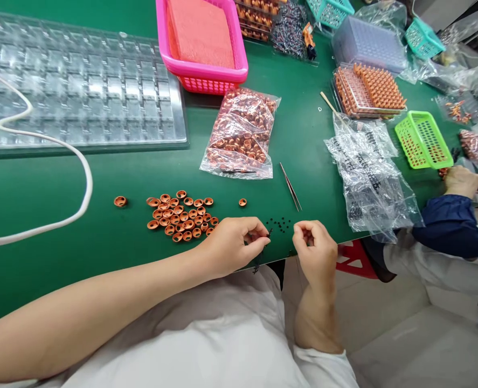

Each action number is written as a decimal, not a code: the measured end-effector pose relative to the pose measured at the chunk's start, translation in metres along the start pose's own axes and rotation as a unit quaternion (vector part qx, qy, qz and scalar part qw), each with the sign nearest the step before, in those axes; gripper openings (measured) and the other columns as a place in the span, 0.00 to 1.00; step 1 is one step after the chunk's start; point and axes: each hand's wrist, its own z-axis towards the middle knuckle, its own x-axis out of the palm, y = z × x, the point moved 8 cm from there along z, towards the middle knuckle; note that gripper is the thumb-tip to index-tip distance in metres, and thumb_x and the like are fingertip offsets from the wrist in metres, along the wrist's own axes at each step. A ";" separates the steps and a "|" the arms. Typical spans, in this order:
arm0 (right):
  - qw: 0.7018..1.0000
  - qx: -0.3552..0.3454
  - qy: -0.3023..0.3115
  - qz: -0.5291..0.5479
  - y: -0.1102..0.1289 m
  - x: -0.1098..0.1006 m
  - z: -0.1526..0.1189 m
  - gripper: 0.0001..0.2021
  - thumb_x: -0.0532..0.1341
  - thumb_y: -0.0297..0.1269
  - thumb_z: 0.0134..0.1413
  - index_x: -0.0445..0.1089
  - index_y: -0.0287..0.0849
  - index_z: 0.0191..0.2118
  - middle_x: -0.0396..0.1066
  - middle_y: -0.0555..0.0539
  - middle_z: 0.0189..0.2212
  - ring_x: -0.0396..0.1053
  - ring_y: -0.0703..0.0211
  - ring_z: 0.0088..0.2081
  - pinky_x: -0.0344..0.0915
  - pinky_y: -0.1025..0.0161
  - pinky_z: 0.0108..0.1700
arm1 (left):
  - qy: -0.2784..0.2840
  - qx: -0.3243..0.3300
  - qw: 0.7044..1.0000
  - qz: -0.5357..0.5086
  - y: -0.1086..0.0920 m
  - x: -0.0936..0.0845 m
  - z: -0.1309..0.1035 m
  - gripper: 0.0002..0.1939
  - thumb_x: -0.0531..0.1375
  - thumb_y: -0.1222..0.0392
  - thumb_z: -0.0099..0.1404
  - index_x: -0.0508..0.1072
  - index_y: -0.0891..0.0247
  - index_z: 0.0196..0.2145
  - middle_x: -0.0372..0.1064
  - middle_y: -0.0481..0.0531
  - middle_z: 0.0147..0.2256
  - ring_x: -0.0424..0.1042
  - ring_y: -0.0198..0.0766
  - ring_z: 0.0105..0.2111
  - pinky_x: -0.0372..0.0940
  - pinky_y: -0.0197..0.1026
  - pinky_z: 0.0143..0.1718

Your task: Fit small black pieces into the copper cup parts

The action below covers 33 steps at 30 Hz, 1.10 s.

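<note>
My left hand is closed in a pinch on a thin black sprue-like strip, which hangs down over the table edge. Just to its right, my right hand is also pinched; whatever sits between its fingertips is too small to make out. Small black pieces lie scattered on the green table between both hands. Left of my left hand is a group of copper-coloured cups with holes. One single cup lies apart, above the hand. Metal tweezers rest beyond the black pieces.
A clear bag of copper cups lies ahead, before a pink basket. A clear moulded tray and white cable occupy the left. Plastic bags and a green basket are right, near a co-worker's hand.
</note>
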 end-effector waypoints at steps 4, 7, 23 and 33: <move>0.997 -0.033 0.073 -0.002 -0.008 0.003 -0.001 0.06 0.58 0.28 0.64 0.69 0.44 0.35 0.68 0.51 0.29 0.64 0.65 0.27 0.64 0.65 0.32 | -0.005 -0.009 1.000 -0.016 0.001 -0.002 0.002 0.04 0.61 0.64 0.64 0.75 0.64 0.30 0.72 0.44 0.23 0.67 0.30 0.21 0.62 0.31 0.25; 0.992 -0.070 0.107 -0.015 -0.006 0.009 -0.004 0.07 0.57 0.27 0.64 0.69 0.44 0.35 0.68 0.50 0.30 0.65 0.63 0.29 0.64 0.64 0.34 | -0.001 -0.011 1.000 -0.024 0.002 -0.002 0.003 0.05 0.61 0.63 0.64 0.75 0.64 0.30 0.71 0.44 0.23 0.67 0.30 0.21 0.62 0.31 0.25; 0.993 -0.105 0.058 0.009 -0.006 0.004 -0.010 0.08 0.60 0.25 0.62 0.73 0.44 0.43 0.71 0.48 0.32 0.69 0.61 0.31 0.68 0.63 0.36 | 0.008 -0.043 0.998 -0.041 0.007 -0.002 0.004 0.07 0.61 0.59 0.64 0.75 0.64 0.31 0.72 0.46 0.24 0.67 0.32 0.23 0.62 0.33 0.25; 0.995 0.032 0.002 0.098 -0.008 -0.002 -0.013 0.05 0.62 0.31 0.62 0.74 0.46 0.41 0.72 0.49 0.34 0.68 0.62 0.32 0.64 0.64 0.32 | 0.035 -0.058 0.995 -0.071 0.008 0.001 0.004 0.08 0.60 0.57 0.64 0.74 0.64 0.33 0.74 0.47 0.28 0.68 0.32 0.26 0.61 0.33 0.28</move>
